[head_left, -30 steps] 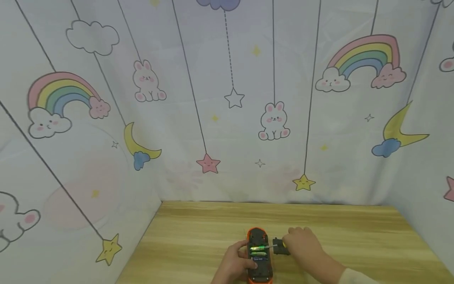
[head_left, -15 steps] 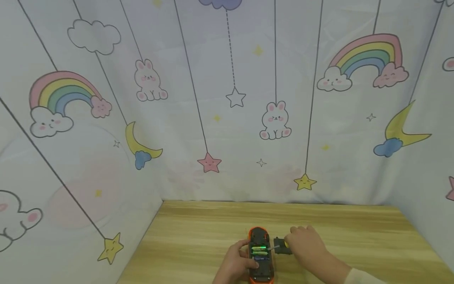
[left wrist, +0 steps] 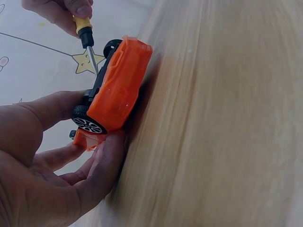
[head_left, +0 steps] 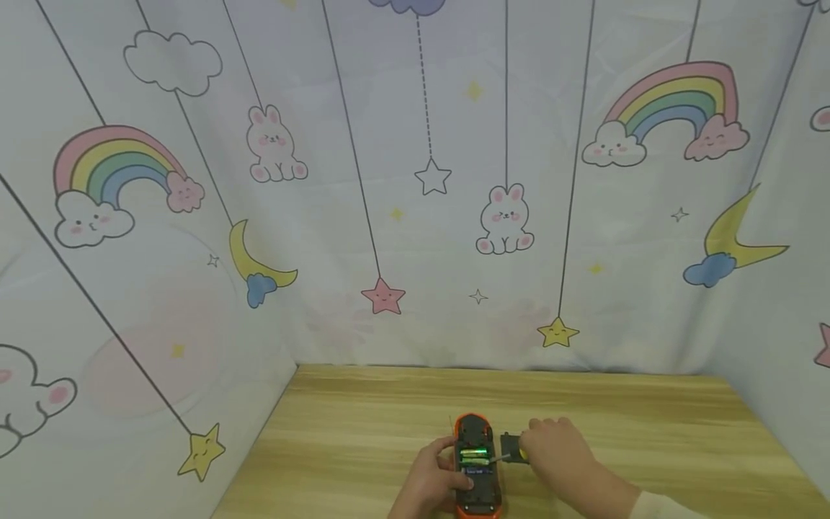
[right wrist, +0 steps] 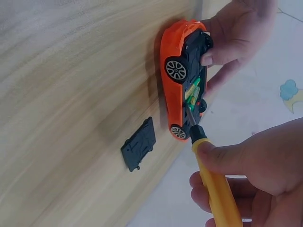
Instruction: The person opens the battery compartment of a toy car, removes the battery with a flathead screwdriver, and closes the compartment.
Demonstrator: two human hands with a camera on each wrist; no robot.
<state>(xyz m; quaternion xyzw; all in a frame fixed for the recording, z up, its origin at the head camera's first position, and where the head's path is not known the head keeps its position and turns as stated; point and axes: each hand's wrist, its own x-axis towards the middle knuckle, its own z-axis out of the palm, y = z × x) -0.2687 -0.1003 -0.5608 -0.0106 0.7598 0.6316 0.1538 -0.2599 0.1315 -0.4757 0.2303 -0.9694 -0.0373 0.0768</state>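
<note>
The right hand [head_left: 556, 448] grips a yellow-handled screwdriver [right wrist: 216, 187], its tip now nearer, beside green cylindrical batteries [head_left: 474, 453] apparently still seated in the overturned orange plastic car [left wrist: 119, 85] the left hand [head_left: 429, 476] holds on the worktop [head_left: 363, 432].

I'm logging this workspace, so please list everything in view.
Table: 1, wood-toned, bottom of head view
Toy car: 1, orange and black, wheels up on table
Green batteries: 2, green, in toy car's underside
Dark battery: 1, dark blue, beside green batteries
Screwdriver: 1, yellow-handled, tip at toy car's underside
Panel: 1, black, on table beside toy car
Backdrop: count unclear, whitish, printed, around table
Sleeve: 1, cream, bottom right, head view
Left grip: 1, bare, holding toy car
Right grip: 1, bare, holding screwdriver
</note>
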